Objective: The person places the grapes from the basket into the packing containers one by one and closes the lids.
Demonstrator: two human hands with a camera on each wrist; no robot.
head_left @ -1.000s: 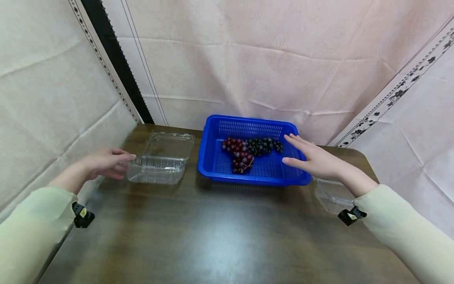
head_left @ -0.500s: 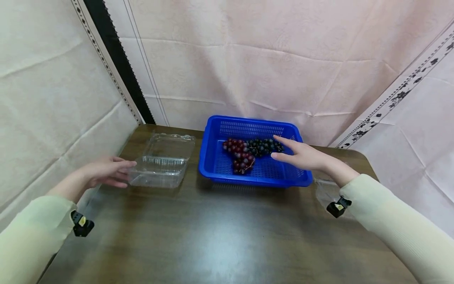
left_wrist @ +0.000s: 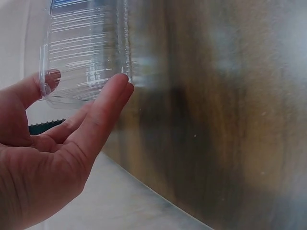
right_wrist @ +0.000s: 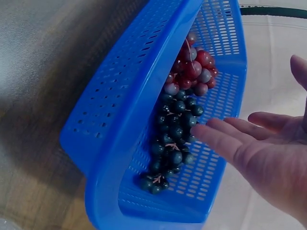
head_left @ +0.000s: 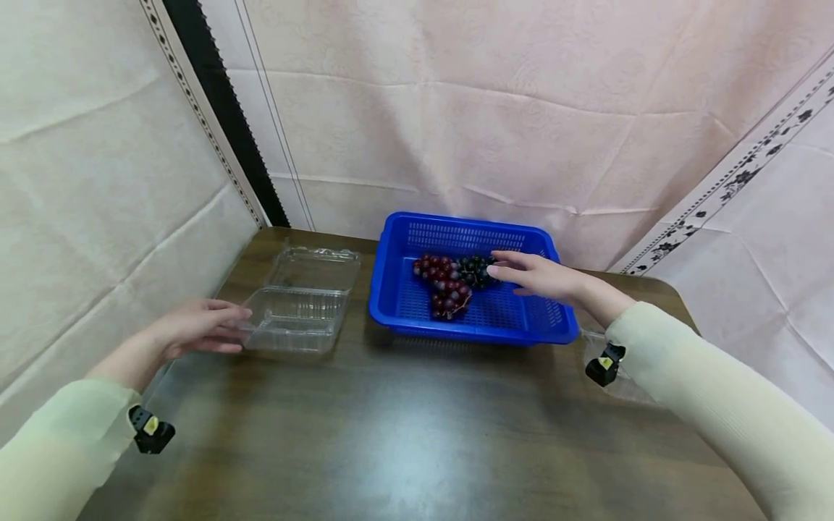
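Observation:
A clear plastic clamshell container [head_left: 296,318] stands at the left of the table with its lid raised. My left hand [head_left: 198,329] holds its near left end; in the left wrist view, the thumb is on one side of the container wall and the fingers on the other. A blue perforated basket [head_left: 469,331] in the middle carries red grapes [head_left: 449,297] and dark grapes [head_left: 470,269]. Over the basket's right side my right hand [head_left: 541,278] reaches in, fingers extended. In the right wrist view its fingertips are at the dark grapes [right_wrist: 173,129]; contact is unclear.
Another clear plastic container [head_left: 628,391] sits at the right, mostly hidden under my right sleeve. The brown wooden table [head_left: 404,434] is bounded by pale cloth [head_left: 456,108] at the back and both sides.
My right hand has moved left and down, from the basket's right rim to the dark grapes. My left hand and the clamshell container have shifted slightly toward me.

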